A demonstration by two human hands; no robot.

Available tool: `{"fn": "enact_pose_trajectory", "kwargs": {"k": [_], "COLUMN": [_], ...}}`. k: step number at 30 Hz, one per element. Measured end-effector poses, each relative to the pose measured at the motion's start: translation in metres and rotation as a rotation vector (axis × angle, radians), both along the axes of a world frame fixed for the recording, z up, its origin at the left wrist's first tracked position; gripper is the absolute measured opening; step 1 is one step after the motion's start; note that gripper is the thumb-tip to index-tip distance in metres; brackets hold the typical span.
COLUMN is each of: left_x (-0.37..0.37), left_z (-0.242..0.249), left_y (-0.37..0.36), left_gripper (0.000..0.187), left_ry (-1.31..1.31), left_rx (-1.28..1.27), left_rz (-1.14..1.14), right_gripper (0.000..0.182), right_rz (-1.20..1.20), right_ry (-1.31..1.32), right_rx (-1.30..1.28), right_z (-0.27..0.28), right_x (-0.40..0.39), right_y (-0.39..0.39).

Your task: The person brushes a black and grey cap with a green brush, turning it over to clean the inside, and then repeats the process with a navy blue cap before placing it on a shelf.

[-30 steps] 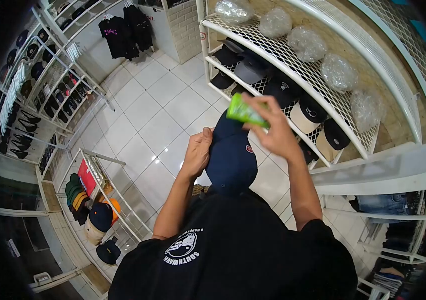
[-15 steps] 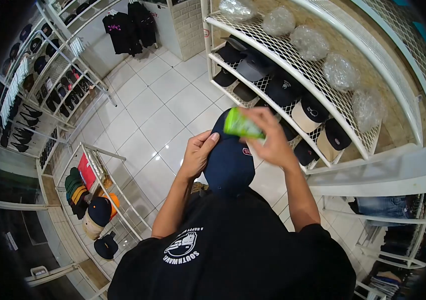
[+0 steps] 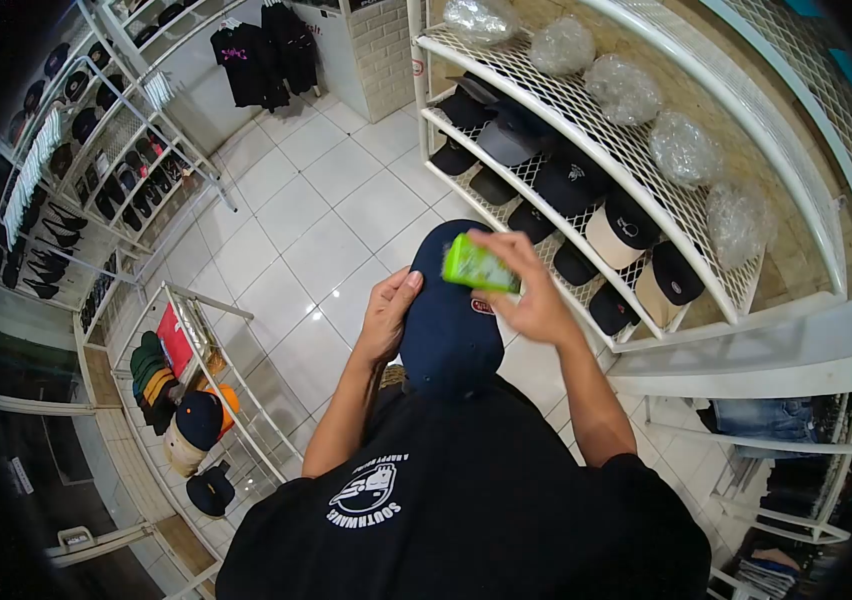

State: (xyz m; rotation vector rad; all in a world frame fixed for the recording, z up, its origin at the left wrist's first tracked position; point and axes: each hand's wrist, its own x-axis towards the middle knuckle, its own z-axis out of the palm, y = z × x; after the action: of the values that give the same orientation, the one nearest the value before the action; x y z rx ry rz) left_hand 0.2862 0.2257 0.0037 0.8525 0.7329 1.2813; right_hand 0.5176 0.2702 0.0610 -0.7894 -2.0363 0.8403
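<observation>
A navy baseball cap (image 3: pixel 446 345) is held up in front of my chest, with a small red-and-white patch showing on its right side. My left hand (image 3: pixel 386 312) grips the cap's left edge, thumb on top and fingers underneath. In my right hand (image 3: pixel 536 300) is a bright green, block-shaped thing (image 3: pixel 466 262), slightly blurred, its exact kind unclear. That green block overlaps the far part of the cap, just above the patch. Fingers of the right hand wrap over its right end, hiding part of it.
On the right, a white mesh rack (image 3: pixel 586 100) carries several caps (image 3: pixel 566 180) and clear plastic-wrapped bundles (image 3: pixel 621 88). A low white rack (image 3: pixel 246 425) with stacked caps (image 3: pixel 198 425) stands at left. Black shirts (image 3: pixel 249 65) hang at the back above white floor tiles (image 3: pixel 321 215).
My right hand has shifted slightly left and down with the green block over the cap. The cap has moved a little left, still in my left hand.
</observation>
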Motion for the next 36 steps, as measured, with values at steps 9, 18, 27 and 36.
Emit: {"fn": "enact_pose_trajectory", "kwargs": {"k": [9, 18, 27, 36], "left_x": [-0.005, -0.006, -0.003, -0.006], "left_z": [0.013, -0.006, -0.001, -0.002], "left_y": [-0.006, -0.006, 0.0, 0.003], "left_gripper": [0.036, 0.038, 0.036, 0.035], "left_ry": [-0.058, -0.015, 0.067, 0.019], "left_rx": [-0.018, -0.03, 0.009, 0.042], "left_rz": [-0.004, -0.05, -0.068, -0.008], "right_gripper": [0.067, 0.067, 0.069, 0.069], "right_rz": [-0.162, -0.402, -0.377, -0.085], "right_ry": [0.406, 0.241, 0.01, -0.01], "right_rx": [-0.273, -0.158, -0.048, 0.045], "right_z": [-0.038, -0.026, -0.004, 0.004], "right_x": [-0.001, -0.015, -0.014, -0.021], "right_y": [0.024, 0.021, 0.02, 0.009]}}
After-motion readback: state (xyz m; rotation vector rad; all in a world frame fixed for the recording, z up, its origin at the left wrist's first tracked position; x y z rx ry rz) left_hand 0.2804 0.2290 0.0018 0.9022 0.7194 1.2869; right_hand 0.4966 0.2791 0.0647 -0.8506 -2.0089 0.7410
